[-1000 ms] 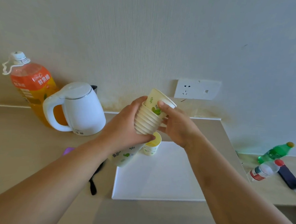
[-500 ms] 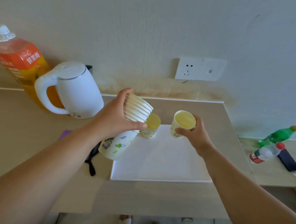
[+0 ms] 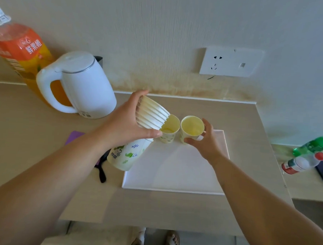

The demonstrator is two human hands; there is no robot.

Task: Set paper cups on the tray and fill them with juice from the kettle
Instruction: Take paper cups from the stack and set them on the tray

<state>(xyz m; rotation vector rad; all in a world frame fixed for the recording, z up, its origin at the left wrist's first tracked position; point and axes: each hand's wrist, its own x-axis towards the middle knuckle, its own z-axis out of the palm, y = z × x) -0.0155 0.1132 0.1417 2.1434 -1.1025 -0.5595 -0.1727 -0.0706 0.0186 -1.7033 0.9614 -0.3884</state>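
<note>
Left hand: our left hand [image 3: 127,124] is raised over the tray's far-left corner, its grip curled round a stack of paper cups [image 3: 128,155].
Stack: it is tilted, with the rims pointing far and right and the base pointing near and left.
Right hand: our right hand [image 3: 206,141] has its grip wrapped round the second cup [image 3: 191,129], thumb on the near side and fingers on the far side.
Cups on the tray: the first cup [image 3: 168,130] stands upright at the far edge of the white tray [image 3: 182,176]. The second cup is just to its right, also upright.
Cup contents: both look yellow inside, and we cannot tell whether either holds juice.
Kettle: the white kettle [image 3: 84,86] stands on the table [image 3: 25,126], far and left of the tray, with its handle facing left.
Behind the kettle: a large juice bottle [image 3: 18,51] stands against the wall.
Far right: a green bottle [image 3: 314,145] and a red-capped bottle [image 3: 302,163] lie on a lower surface.
</note>
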